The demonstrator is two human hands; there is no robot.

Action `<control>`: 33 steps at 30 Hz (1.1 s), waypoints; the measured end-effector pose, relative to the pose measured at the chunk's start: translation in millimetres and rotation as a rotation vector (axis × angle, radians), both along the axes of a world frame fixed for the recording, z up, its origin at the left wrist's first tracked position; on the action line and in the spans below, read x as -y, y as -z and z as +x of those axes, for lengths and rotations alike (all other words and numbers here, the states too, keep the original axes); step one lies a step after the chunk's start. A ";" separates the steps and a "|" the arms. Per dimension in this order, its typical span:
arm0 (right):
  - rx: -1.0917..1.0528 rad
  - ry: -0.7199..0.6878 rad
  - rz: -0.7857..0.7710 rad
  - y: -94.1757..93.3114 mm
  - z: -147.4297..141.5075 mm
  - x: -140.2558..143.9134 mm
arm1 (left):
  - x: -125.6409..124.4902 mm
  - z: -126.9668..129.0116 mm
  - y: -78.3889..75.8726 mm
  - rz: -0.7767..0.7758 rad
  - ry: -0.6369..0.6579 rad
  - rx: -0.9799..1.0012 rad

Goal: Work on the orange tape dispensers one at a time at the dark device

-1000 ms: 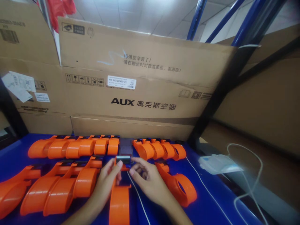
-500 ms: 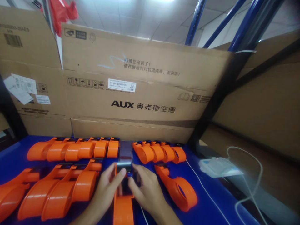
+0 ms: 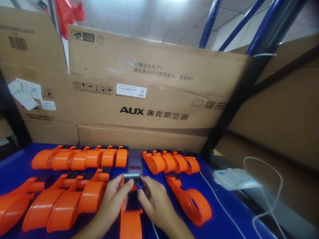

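Observation:
An orange tape dispenser (image 3: 131, 225) stands upright in front of me, a dark shiny roller (image 3: 132, 178) across its top end. My left hand (image 3: 117, 192) is closed round the left side of that end, its thumb lying on the roller. On the other side, my right hand (image 3: 156, 196) pinches the roller's right end, where a small blue piece (image 3: 139, 186) shows by the thumb. The fingertips behind the dispenser are partly hidden. Just beyond the hands lies a dark, flat, glassy object (image 3: 135, 161).
More orange tape dispensers stand in rows at left (image 3: 63, 205) and at back right (image 3: 171, 162); a single dispenser (image 3: 193, 204) lies right of my hands. A white cable (image 3: 219, 199) crosses the blue tabletop (image 3: 224, 219). A clear plastic packet (image 3: 235, 179) lies at right. Cardboard (image 3: 154, 99) walls the back.
The scene has shifted slightly to the right in the picture. Both hands keep nearly the same hold on the dispenser's top end, with the fingers of the right hand moving only a little.

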State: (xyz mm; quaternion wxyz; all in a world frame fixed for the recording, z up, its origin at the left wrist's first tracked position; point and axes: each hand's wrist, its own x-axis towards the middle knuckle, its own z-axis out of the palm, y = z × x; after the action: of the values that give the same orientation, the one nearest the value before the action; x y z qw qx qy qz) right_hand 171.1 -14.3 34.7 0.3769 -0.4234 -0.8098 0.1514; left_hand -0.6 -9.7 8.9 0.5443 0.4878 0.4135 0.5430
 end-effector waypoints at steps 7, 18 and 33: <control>0.071 -0.010 0.067 -9.2 3.7 -0.5 | -3.5 0.9 7.4 -0.088 -0.050 0.093; 0.237 0.065 0.299 15.9 0.0 -7.2 | 1.3 4.6 -6.0 -0.049 0.022 0.138; 0.295 0.071 0.342 26.5 -3.1 -3.2 | 0.3 0.6 -12.6 -0.043 0.034 0.137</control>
State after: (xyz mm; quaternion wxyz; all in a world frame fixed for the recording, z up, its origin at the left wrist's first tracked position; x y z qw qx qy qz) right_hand 168.0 -11.2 8.1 0.3257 -0.3993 -0.8546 -0.0650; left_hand -0.1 -10.0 21.6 0.5907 0.4445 0.3787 0.5568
